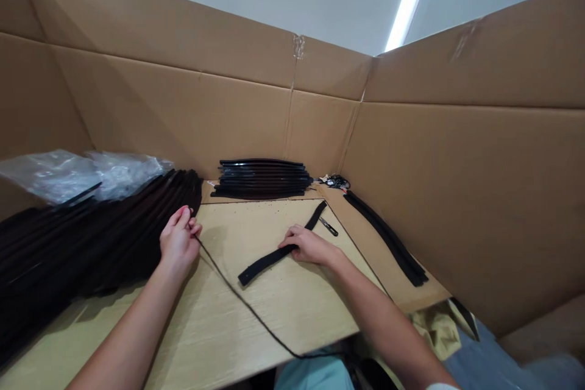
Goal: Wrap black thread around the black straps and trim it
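My left hand (179,239) is closed in a pinch on the end of a thin black cord (242,301) that trails across the wooden tabletop (283,311) toward my lap. It sits against the edge of a large pile of black strips (91,237) on the left. My right hand (308,245) rests palm down on a single black strap (278,251) lying diagonally on the table, its fingers curled over the strap's middle.
A neat stack of black curved strips (261,178) lies at the back centre. More black straps (388,237) lie along the right on a cardboard flap, near a small tool (329,226) and scissors (337,181). Clear plastic bags (82,173) top the left pile. Cardboard walls (457,195) surround the table.
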The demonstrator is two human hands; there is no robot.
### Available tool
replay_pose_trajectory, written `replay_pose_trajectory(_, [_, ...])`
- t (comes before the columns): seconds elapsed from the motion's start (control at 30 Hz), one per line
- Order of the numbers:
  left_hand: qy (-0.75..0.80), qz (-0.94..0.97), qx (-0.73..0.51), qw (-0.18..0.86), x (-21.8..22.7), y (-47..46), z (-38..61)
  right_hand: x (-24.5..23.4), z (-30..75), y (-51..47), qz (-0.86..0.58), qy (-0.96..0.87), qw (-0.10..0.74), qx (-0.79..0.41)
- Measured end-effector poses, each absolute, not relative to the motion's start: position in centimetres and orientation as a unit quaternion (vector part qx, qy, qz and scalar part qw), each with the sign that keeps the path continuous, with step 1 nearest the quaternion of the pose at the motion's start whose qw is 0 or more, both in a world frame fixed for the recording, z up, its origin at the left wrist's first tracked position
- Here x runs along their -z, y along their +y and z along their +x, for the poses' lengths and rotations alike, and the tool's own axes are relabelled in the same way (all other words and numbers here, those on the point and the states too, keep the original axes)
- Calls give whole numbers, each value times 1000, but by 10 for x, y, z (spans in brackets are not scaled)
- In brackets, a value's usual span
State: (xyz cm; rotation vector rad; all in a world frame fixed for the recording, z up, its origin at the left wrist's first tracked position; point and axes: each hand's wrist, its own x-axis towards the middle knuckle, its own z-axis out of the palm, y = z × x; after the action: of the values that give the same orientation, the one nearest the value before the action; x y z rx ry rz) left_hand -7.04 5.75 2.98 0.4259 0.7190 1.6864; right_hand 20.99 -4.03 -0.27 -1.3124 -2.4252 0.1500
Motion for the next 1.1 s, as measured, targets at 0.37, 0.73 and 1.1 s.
replay_pose_trajectory(0.37, [323, 195, -705, 600, -29, 56, -67, -1, 205, -39, -485, -849, 202, 51])
replay_pose_trajectory(0.73, [284, 186, -724, 601, -44, 58, -78, -36, 192, -36, -555, -811, 177, 53])
replay_pose_trajectory(1.1, [347, 189, -714, 578, -61, 83, -54, -102, 161, 1, -600, -790, 121, -2])
